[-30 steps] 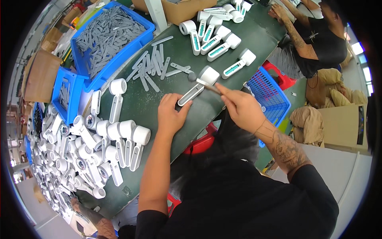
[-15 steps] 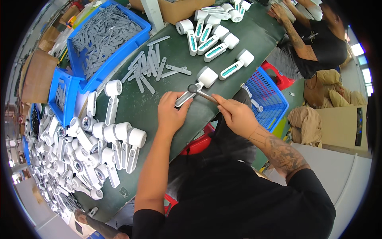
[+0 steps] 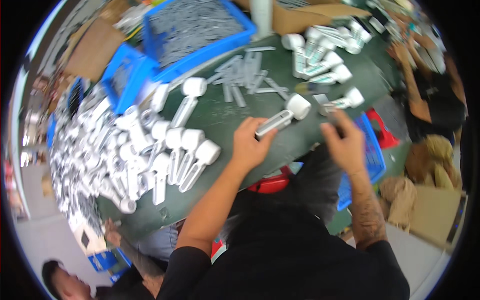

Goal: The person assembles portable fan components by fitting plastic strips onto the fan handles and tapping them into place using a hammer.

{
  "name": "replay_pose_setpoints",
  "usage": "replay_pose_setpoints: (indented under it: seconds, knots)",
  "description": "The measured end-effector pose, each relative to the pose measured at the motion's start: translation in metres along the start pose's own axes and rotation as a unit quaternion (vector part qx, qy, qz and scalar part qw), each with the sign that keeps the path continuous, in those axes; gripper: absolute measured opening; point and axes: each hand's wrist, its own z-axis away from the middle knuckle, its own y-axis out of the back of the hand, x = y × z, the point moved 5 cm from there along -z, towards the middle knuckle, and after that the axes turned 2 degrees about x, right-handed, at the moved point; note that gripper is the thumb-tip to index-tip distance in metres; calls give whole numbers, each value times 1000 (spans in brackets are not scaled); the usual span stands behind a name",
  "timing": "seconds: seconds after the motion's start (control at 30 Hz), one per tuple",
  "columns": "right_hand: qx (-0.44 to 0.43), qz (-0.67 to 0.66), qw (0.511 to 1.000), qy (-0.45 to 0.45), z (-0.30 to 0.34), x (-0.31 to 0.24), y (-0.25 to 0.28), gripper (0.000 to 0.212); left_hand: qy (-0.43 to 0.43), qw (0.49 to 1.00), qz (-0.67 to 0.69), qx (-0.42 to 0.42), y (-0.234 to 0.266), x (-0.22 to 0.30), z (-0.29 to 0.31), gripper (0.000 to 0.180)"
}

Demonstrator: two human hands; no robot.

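My left hand (image 3: 251,145) grips the handle of a white piece with a round, drum-like head (image 3: 298,107), possibly a shower head. A long slot runs along its handle. The piece lies tilted over the green bench, its head pointing away to the right. My right hand (image 3: 346,142) is lifted to the right of it, smeared by motion, with its fingers curled. A dark, blurred hammer (image 3: 312,89) extends beyond those fingers. Near it lies a similar white piece (image 3: 353,97) with a teal strip in its handle.
Loose grey strips (image 3: 246,70) lie on the green bench (image 3: 225,120), before a blue bin (image 3: 200,61) of more strips. White pieces (image 3: 131,150) heap at left; several teal-stripped ones (image 3: 325,65) lie far right. A blue basket (image 3: 372,160) stands right. Other people (image 3: 435,95) sit nearby.
The hammer has come off the white piece's handle and swung away to the right with my right hand. My left hand still grips the piece. The whole view has shifted.
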Motion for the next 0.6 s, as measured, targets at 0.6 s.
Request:
replay_pose_setpoints:
  seconds: [0.6]
  knots:
    - [70, 62, 995, -37, -85, 121, 55, 52, -19, 777, -516, 361, 340, -53, 19, 48]
